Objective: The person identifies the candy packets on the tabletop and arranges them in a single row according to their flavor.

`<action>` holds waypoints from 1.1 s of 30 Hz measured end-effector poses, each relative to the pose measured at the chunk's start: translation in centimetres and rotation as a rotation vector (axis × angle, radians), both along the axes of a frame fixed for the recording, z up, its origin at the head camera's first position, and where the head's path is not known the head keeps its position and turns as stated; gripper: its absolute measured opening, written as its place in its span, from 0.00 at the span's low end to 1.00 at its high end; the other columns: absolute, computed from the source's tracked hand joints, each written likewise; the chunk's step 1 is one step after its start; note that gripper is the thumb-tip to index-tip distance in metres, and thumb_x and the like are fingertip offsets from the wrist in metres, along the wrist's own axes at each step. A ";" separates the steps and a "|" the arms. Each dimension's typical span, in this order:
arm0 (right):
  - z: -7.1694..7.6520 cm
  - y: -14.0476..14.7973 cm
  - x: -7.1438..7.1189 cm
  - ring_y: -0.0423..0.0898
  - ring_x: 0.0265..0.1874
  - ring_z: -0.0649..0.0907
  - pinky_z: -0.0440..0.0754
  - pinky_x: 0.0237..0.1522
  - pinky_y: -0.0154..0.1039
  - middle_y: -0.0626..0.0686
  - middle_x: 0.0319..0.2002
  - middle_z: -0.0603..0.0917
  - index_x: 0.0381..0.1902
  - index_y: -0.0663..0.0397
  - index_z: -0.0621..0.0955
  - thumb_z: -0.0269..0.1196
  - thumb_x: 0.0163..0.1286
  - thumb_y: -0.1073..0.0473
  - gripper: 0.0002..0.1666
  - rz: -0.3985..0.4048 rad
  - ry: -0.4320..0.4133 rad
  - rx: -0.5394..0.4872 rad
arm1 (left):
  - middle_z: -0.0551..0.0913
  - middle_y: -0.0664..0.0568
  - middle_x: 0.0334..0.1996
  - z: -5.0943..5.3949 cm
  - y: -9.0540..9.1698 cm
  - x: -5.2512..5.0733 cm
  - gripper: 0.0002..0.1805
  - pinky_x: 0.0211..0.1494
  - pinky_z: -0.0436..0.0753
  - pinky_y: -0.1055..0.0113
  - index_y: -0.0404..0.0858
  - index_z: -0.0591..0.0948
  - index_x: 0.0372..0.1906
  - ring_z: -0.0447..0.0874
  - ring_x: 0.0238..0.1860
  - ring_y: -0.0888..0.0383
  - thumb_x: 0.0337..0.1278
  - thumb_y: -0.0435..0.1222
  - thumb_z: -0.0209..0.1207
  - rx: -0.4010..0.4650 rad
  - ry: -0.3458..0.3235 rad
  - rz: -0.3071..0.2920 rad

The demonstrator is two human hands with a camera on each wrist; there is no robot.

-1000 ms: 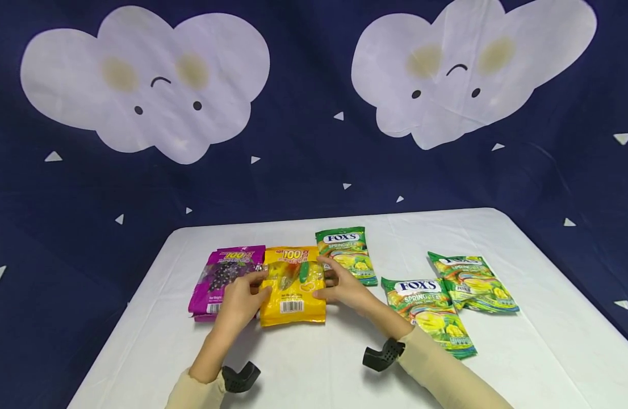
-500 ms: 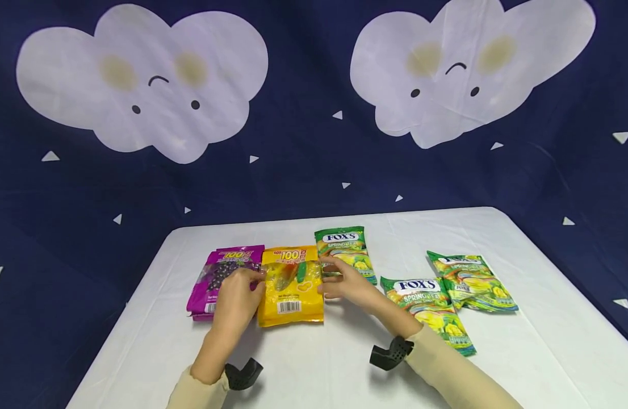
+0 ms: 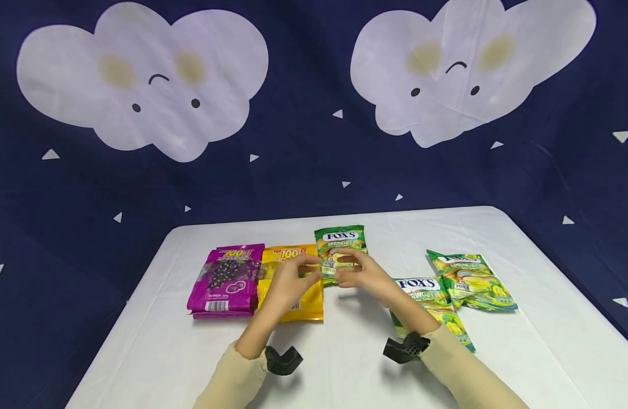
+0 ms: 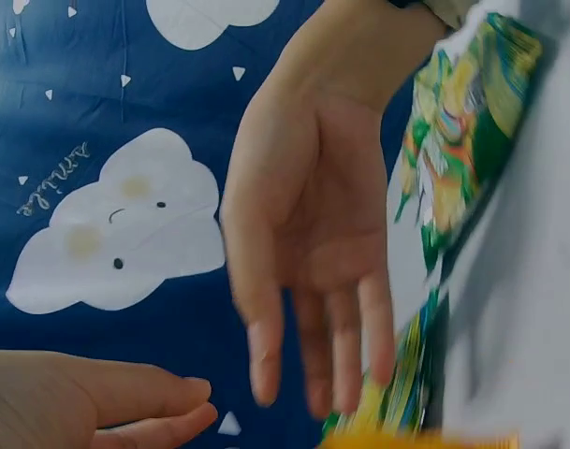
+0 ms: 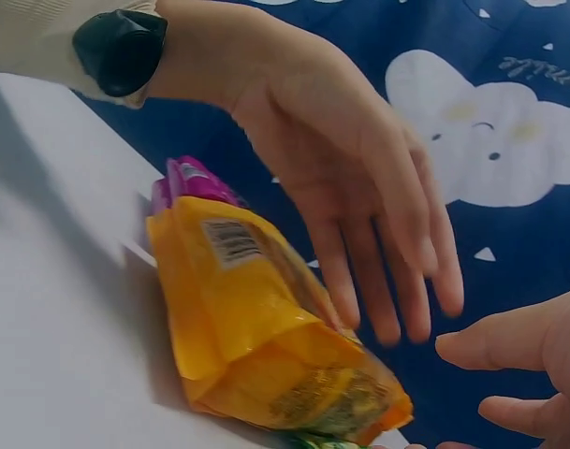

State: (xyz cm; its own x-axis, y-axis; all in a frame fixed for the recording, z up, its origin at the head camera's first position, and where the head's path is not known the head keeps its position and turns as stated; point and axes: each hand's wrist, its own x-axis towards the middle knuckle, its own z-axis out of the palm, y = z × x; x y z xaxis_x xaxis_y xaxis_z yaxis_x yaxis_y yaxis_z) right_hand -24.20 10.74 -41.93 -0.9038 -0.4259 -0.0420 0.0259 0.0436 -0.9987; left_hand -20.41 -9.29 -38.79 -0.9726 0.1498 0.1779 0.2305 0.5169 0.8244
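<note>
My left hand (image 3: 287, 284) hovers over the yellow candy bag (image 3: 310, 305), fingers loosely bent and nothing in them. To its right, my right hand (image 3: 364, 276) is in front of the rear green Fox's candy bag (image 3: 340, 235), also holding nothing. The fingertips of both hands point toward each other, with a gap between. Left of the yellow bag lies a purple candy bag (image 3: 224, 287), and another purple edge shows beneath it. In the right wrist view, the yellow bag (image 5: 233, 309) is beneath my left hand (image 5: 345, 159), apart from its fingers.
Two more green Fox's bags lie to the right, one nearer (image 3: 454, 326), partly behind my right forearm, and one farther right (image 3: 474, 281). A white cloth covers the table (image 3: 344, 363). Behind it hangs a dark blue curtain (image 3: 304, 187) with clouds.
My left hand has left the yellow bag's left side and moved right, over it. My right hand has drawn away from its right edge, slightly rightward. The bags look nearly unmoved since half a second ago.
</note>
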 end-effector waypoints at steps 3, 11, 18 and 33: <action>0.1 0.6 -0.2 0.63 0.57 0.75 0.81 0.49 0.51 0.69 0.65 0.65 0.70 0.64 0.62 0.63 0.64 0.66 0.38 -0.013 0.018 0.001 | 0.82 0.44 0.52 -0.2 1.6 -0.8 0.15 0.51 0.81 0.53 0.36 0.84 0.50 0.81 0.52 0.44 0.58 0.33 0.64 0.007 -0.021 -0.017; 0.3 2.5 -1.3 0.63 0.57 0.75 0.79 0.51 0.54 0.70 0.65 0.63 0.71 0.65 0.58 0.61 0.66 0.67 0.39 -0.085 0.032 0.019 | 0.76 0.40 0.59 -1.0 4.3 -2.7 0.20 0.54 0.78 0.48 0.37 0.80 0.58 0.73 0.59 0.39 0.59 0.33 0.63 0.073 -0.120 -0.038; -0.3 3.9 -2.5 0.65 0.57 0.73 0.78 0.53 0.53 0.72 0.66 0.60 0.72 0.68 0.55 0.60 0.67 0.68 0.39 -0.134 0.024 0.039 | 0.71 0.38 0.64 -1.9 5.0 -3.2 0.23 0.62 0.70 0.44 0.34 0.76 0.62 0.66 0.64 0.40 0.60 0.30 0.60 0.165 -0.197 -0.006; -1.5 5.0 -3.3 0.65 0.62 0.68 0.72 0.59 0.56 0.70 0.65 0.63 0.71 0.66 0.58 0.62 0.65 0.65 0.40 -0.226 0.016 0.161 | 0.65 0.39 0.68 -2.8 6.2 -3.0 0.27 0.65 0.61 0.37 0.35 0.71 0.66 0.60 0.68 0.38 0.61 0.29 0.57 0.221 -0.209 0.022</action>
